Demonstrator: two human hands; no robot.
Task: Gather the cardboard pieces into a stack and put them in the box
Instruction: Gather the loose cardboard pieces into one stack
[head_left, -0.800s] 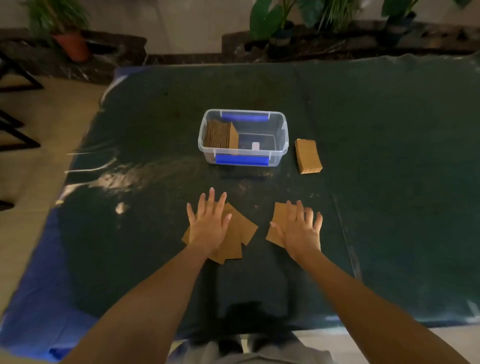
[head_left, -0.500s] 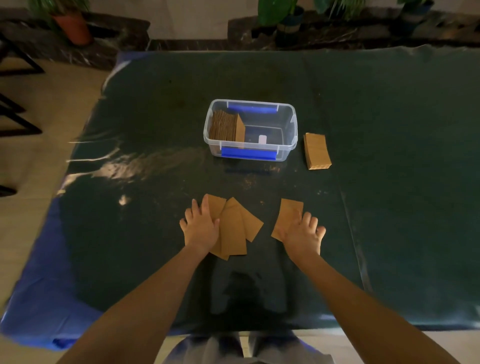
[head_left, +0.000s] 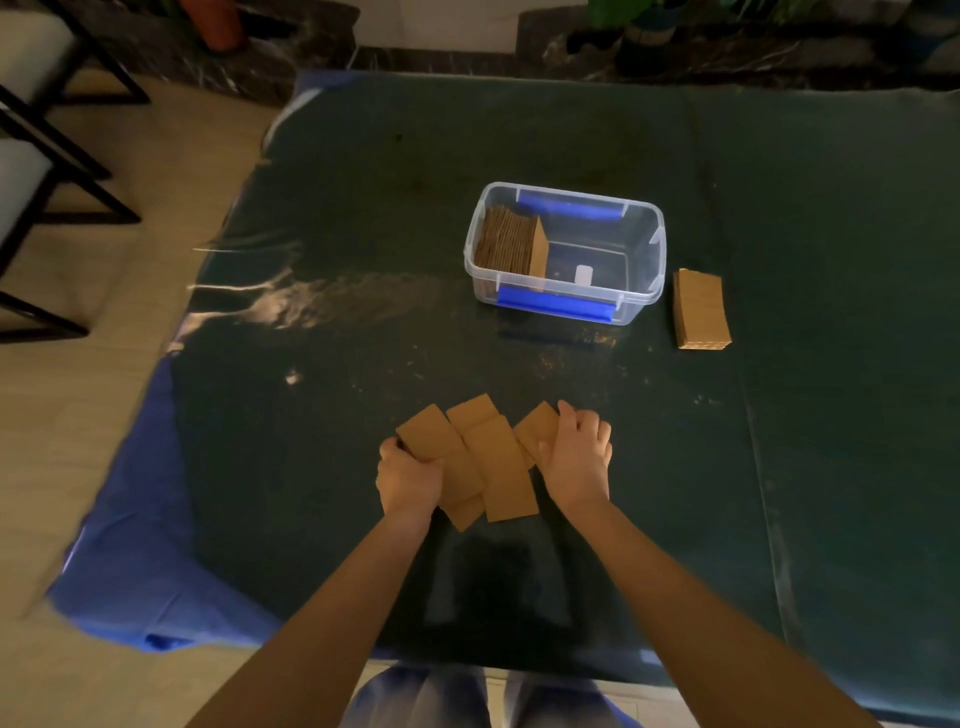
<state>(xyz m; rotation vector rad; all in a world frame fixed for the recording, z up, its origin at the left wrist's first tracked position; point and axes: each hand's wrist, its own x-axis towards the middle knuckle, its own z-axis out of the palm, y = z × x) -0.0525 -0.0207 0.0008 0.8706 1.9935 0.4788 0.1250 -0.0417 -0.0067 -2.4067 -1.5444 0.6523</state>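
Change: my two hands are now sitting much closer together than half a second ago, and the two separate groups of cardboard pieces are overlapping in one loose fan between them.
Left hand: my left hand is curling around the left edge of the fan, fingers closing on the leftmost piece, forearm running in from the lower left of the frame.
Right hand: my right hand is pressing against the right edge of the fan, fingers bent over the rightmost piece, forearm coming in from the lower right.
Open room: the dark green mat is lying bare between the fan and the box, and to both sides of my hands; its near edge is running just below my forearms.
Box: the clear plastic box with blue latches is standing above centre, lid off.
Box contents: a row of cardboard is standing on edge in its left part; the right part is showing only a small white object.
Beside box: a neat cardboard stack is lying flat just right of it.
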